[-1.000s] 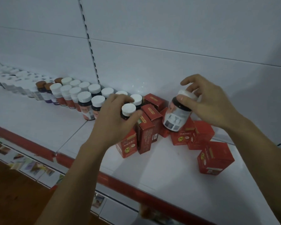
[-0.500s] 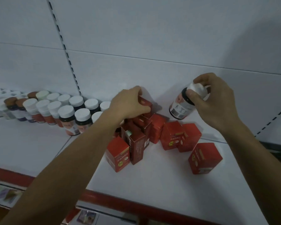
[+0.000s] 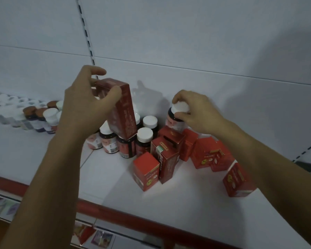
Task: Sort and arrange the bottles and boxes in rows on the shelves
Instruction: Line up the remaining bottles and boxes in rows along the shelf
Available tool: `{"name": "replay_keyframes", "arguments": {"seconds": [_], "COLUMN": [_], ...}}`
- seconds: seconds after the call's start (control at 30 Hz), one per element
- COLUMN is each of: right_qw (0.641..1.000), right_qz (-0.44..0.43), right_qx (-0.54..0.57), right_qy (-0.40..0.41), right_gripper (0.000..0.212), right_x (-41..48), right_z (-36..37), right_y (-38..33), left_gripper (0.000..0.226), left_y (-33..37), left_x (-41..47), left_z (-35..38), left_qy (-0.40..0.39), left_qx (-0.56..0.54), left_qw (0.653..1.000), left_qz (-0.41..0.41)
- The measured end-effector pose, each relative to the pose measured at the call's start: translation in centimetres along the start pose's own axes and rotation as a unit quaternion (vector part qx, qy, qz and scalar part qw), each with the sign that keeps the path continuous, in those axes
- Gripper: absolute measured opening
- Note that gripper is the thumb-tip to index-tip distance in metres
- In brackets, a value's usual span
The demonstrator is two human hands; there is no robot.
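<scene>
Far-left bottles [image 3: 2, 114] blur together; print on the tall box [image 3: 124, 114] is unreadable

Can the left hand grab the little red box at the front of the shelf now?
Probably not yet: the left hand has its grip full with a tall dark red cardboard carton. The small bright red cardboard box stands uncovered in front, so once freed, that hand likely could.
</scene>
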State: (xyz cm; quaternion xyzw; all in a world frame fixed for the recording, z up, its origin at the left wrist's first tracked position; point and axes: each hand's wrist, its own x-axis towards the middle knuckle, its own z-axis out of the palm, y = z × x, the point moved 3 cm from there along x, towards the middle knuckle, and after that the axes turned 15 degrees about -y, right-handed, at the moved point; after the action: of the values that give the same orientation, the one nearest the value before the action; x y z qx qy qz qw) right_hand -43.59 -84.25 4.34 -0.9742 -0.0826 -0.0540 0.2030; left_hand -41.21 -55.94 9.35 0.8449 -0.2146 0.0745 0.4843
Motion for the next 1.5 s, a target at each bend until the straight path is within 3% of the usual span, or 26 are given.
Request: {"name": "replay_keyframes", "arguments": {"seconds": [0.17, 0.23, 0.43, 0.53, 0.67, 0.77, 0.87, 1.0, 1.13, 1.2, 1.3, 1.5], "right_qw": [0.970, 0.957, 0.982, 0.989, 0.978, 0.978, 0.975, 0.976, 0.956, 0.947, 0.931, 0.912], "right_qz": [-0.024, -0.052, -0.069, -0.077, -0.051, -0.023, -0.006, 0.019, 0.073, 0.098, 0.142, 0.193], "right_qx": [-0.109, -0.118, -0.079, -0.074, -0.102, -0.074, -0.086, -0.078, -0.113, -0.117, -0.115, -0.096], "right_qy": [-0.217, -0.262, -0.155, -0.105, -0.176, -0.195, -0.206, -0.205, -0.262, -0.283, -0.317, -0.348], "right_gripper": [0.049, 0.056, 0.052, 0.028, 0.027, 0.024, 0.038, 0.039, 0.037, 0.039, 0.044, 0.039], "right_x": [3.0, 3.6, 3.3, 1.9, 0.1, -1.0, -1.7, -3.1, -5.5, -6.9, -8.5, -10.6], "right_z": [2.6, 3.8, 3.9, 2.9, 3.5, 4.1, 4.4, 3.0, 1.2, 1.0, 0.7, -0.4], "right_y": [0.1, 0.2, 1.3, 0.7, -0.9, -1.2, -1.4, -0.6, 0.6, 1.3, 2.2, 1.9], "left_gripper": [0.048, 0.048, 0.040, 0.040, 0.043, 0.039, 0.032, 0.030, 0.074, 0.084, 0.070, 0.041], "left_y": [-2.7, -4.0, -8.0, -9.4, -10.1, -9.0, -5.9, -3.1, -3.6, -3.7, -3.5, -3.9], "left_x": [-2.5, -3.8, -5.7, -5.6, -5.2, -4.9, -5.0, -6.1, -5.8, -5.1, -4.2, -3.3], "left_z": [-1.1, -0.6, 2.1, 3.4, 4.2, 3.9, 4.4, 7.4, 10.1, 10.8, 11.8, 12.9], "left_qy": [-0.054, -0.096, -0.155, -0.191, -0.213, -0.166, -0.136, -0.250, -0.344, -0.365, -0.395, -0.384], "left_qx": [-0.001, 0.004, 0.018, 0.019, 0.109, 0.156, 0.150, 0.179, 0.191, 0.187, 0.192, 0.174], "left_qw": [0.999, 0.995, 0.987, 0.981, 0.971, 0.974, 0.977, 0.940, 0.911, 0.902, 0.883, 0.889], "left_qz": [-0.001, -0.005, -0.025, -0.032, -0.020, 0.003, 0.068, 0.148, 0.126, 0.135, 0.164, 0.179]}}
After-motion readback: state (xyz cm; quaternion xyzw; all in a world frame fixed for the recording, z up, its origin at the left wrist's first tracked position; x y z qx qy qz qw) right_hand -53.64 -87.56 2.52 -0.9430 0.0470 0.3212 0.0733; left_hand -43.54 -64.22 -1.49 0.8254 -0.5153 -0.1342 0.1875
